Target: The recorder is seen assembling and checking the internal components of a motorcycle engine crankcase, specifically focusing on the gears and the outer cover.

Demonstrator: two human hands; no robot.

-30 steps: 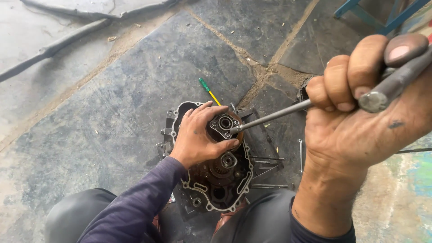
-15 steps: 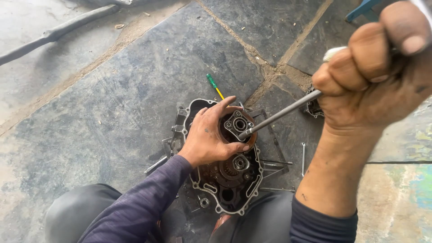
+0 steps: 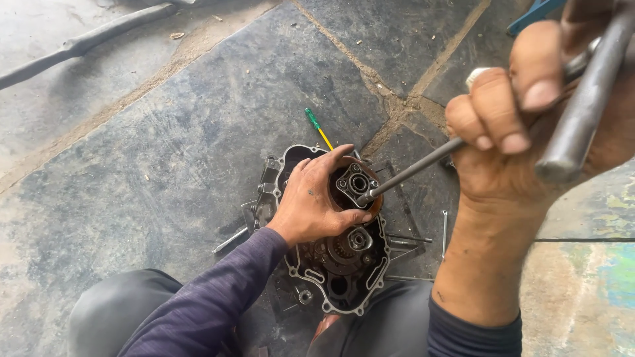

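While gripped, the metal rod [image 3: 423,165] slants down-left into the hub [image 3: 357,185].

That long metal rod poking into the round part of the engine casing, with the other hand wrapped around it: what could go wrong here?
The rod meets the round part at a slant, so its tip might slip off and strike the left hand, whose fingers wrap right beside it. The right hand grips the rod far from its tip, so aim may be harder to control. Loose bolts lie on the stone floor beside the casing and could roll off or get lost.
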